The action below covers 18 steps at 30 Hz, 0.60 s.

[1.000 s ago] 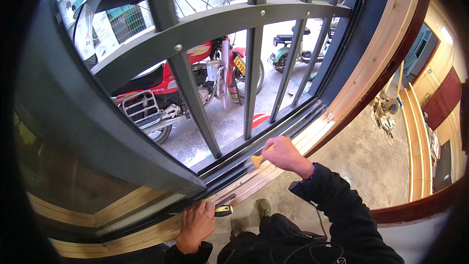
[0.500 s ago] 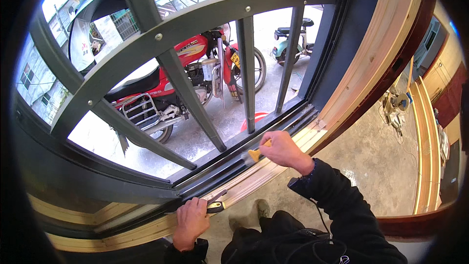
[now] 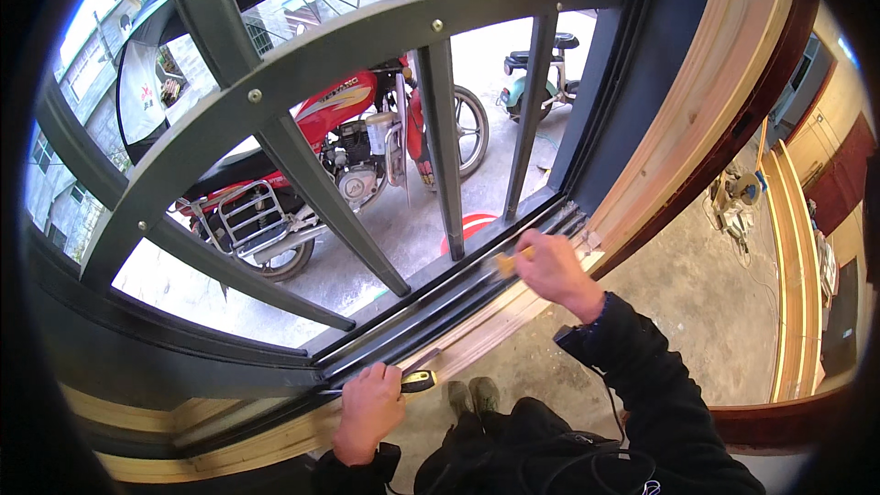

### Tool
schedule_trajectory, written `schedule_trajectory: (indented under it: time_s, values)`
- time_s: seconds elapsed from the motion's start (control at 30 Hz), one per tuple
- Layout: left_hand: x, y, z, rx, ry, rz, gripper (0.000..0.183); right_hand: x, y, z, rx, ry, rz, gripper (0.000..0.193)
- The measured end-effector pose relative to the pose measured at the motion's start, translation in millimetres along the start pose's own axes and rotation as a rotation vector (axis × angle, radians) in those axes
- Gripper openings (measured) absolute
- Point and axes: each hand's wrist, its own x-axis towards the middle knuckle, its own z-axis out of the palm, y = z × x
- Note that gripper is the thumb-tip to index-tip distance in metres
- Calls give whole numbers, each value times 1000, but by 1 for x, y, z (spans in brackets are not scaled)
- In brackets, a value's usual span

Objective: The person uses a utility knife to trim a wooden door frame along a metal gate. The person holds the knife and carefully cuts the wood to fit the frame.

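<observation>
The brush [image 3: 506, 263] is just right of the frame's centre, over the black track [image 3: 422, 312]; its bristle end, blurred, points lower left. Its handle is yellow, the right hand [image 3: 555, 270] closed round it, forearm slanting in from the lower right. At lower centre, the left hand [image 3: 369, 410] rests on the wooden sill [image 3: 490, 325], fingers curled over the screwdriver [image 3: 420, 381]. That lies nearly level, black-and-yellow handle rightward, thin shaft leftward. 1 dark strip [image 3: 423, 360] beside it points upper right.

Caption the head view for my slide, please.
Right hand holding a yellow brush at the dark window track, left hand holding a black-and-yellow-handled tool by the wooden sill.
</observation>
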Motion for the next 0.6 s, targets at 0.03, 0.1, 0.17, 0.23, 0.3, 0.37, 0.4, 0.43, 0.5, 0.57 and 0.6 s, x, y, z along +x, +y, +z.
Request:
schedule_trajectory:
  time_s: [0.03, 0.1, 0.17, 0.23, 0.3, 0.37, 0.4, 0.43, 0.5, 0.57, 0.6]
  values:
    - [2, 2, 1, -3, 20, 8, 22, 4, 8, -6, -153, 43, 35, 21]
    - [2, 4, 1, -9, 12, -1, 22, 15, 20, -24, -323, 101, 124, 21]
    - [6, 7, 1, -18, 27, -5, 23, 12, 17, -34, -298, 199, -3, 17]
    - [9, 7, 0, -29, 53, 43, 16, 5, -2, -25, -7, 142, -50, 18]
    - [13, 6, -2, -22, 60, 82, 12, -1, -30, -2, 326, 77, 5, 9]
    - [14, 5, -1, -8, 40, 104, 11, -2, -55, 23, 501, -37, 70, 16]
    - [14, 5, -1, 15, 66, 142, 11, -3, -66, 35, 510, -85, 102, 16]
    - [14, 5, 0, 23, 65, 137, 11, -4, -78, 48, 547, -98, 82, 15]
    - [12, 5, 2, 46, 57, 128, 12, -2, -95, 65, 562, -230, -112, 10]
    - [12, 4, 3, 77, 50, 147, 13, 0, -109, 75, 628, -291, -285, 11]
    - [12, 4, 4, 87, 34, 146, 13, 2, -116, 81, 567, -304, -400, 11]
